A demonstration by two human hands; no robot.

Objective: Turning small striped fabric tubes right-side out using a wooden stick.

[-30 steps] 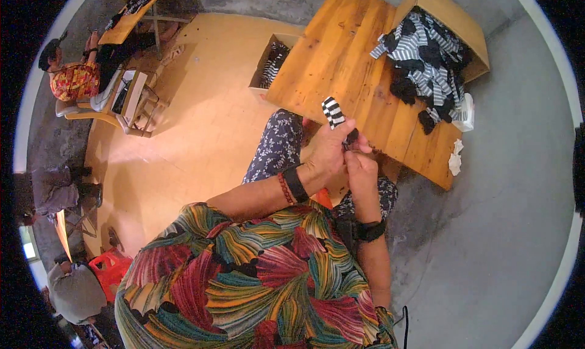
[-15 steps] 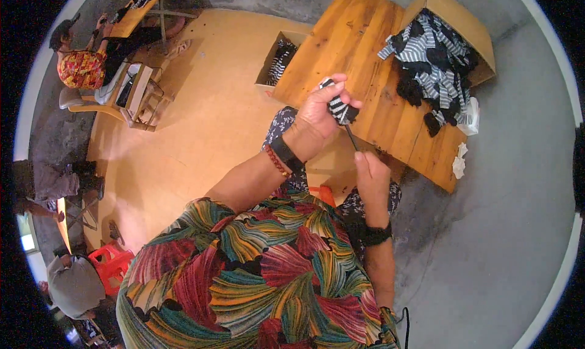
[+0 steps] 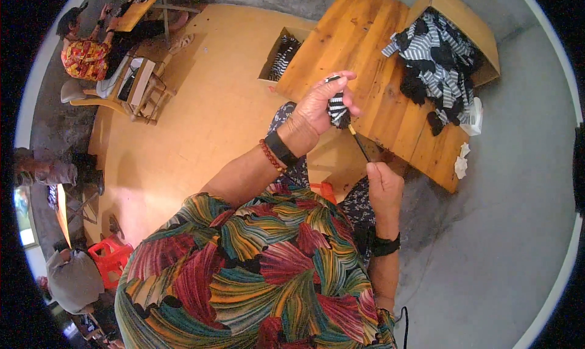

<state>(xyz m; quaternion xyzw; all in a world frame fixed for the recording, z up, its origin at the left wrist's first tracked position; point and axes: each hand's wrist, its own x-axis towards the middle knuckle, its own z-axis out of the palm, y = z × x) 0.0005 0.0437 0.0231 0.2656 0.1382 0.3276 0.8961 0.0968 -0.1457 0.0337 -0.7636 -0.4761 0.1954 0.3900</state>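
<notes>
My left hand (image 3: 314, 108) is closed around a small black-and-white striped knit piece (image 3: 337, 110), its fingers bent over the upper end. The knit's black lower end hangs below the palm, over the near edge of the wooden table. Lower and to the right, my right hand (image 3: 385, 184) grips a thin dark rod (image 3: 362, 148) with a gold-coloured section toward its upper end. That end meets the bottom of the knit piece; whether its tip goes inside is hidden.
On the wooden table (image 3: 341, 50), a tipped cardboard box (image 3: 490, 44) spills striped and black knit pieces (image 3: 436, 56). Crumpled white paper (image 3: 461, 163) lies at the right edge. Another open box (image 3: 264, 72) stands left of the table. Other people sit at the far left.
My right hand has moved down and right, away from the left, baring more of the rod and its gold section. My left hand has shifted slightly, its fingers turned over the knit piece.
</notes>
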